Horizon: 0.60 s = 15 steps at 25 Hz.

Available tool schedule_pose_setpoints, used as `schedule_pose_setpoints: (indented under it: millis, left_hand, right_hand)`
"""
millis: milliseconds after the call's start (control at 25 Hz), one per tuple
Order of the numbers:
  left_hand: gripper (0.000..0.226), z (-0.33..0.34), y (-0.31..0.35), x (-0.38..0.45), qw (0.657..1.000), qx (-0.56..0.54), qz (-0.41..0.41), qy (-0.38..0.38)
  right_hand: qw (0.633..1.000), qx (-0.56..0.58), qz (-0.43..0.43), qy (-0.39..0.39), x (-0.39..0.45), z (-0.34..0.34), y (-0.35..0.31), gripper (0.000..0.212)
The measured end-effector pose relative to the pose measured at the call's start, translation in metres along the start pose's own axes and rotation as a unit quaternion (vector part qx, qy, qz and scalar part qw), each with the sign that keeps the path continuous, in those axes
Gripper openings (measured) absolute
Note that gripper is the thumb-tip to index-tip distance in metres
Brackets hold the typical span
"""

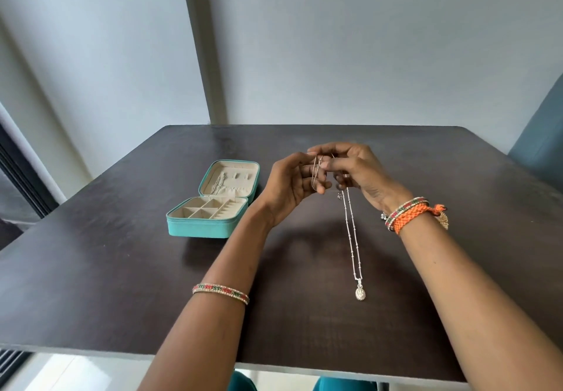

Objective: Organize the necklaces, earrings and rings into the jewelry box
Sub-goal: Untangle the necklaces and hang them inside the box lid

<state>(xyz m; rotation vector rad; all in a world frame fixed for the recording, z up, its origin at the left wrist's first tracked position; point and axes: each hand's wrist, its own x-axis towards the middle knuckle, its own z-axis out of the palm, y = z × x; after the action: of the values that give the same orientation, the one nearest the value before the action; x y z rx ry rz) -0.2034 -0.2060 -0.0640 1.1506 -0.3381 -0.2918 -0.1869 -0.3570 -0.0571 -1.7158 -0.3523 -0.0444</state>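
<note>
A teal jewelry box [210, 228] lies open on the dark table, left of my hands. One chain hangs inside its raised lid [229, 179], and the cream compartments of its base look bare. Both hands meet above the table's middle and hold a thin gold chain [315, 174] between them. My left hand [291, 185] curls its fingers around it, and my right hand [350, 166] pinches its top. A silver necklace [353, 238] with an oval pendant [360, 293] lies stretched on the table below my right hand. Small earrings [383, 216] peek out beside my right wrist.
The dark table [106, 269] reaches to a grey wall at the back. A blue chair back [542, 134] stands at the right edge, and teal seats [344, 385] show under the table's front edge. A gold piece [443, 219] lies partly hidden behind my right wrist.
</note>
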Motion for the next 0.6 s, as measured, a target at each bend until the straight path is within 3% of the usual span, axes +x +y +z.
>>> schedule_pose_setpoints:
  millis: [120, 240, 320, 600]
  left_hand:
    - [0.020, 0.001, -0.003, 0.000, 0.998, 0.038, 0.004, 0.042]
    - [0.010, -0.005, -0.006, 0.006, 0.987, 0.093, 0.072, 0.113]
    - [0.011, -0.012, -0.006, 0.011, 0.975, 0.122, 0.098, 0.155]
    - [0.022, -0.015, -0.007, 0.010, 0.978, 0.174, 0.039, 0.112]
  right_hand:
    - [0.993, -0.103, -0.050, 0.012, 0.004, 0.007, 0.001, 0.015]
    - [0.982, -0.166, -0.086, 0.031, 0.008, 0.011, 0.008, 0.004]
    - [0.974, -0.203, -0.088, 0.052, 0.010, 0.010, 0.014, 0.008]
    - [0.982, -0.130, -0.047, 0.125, 0.005, 0.003, 0.020, 0.013]
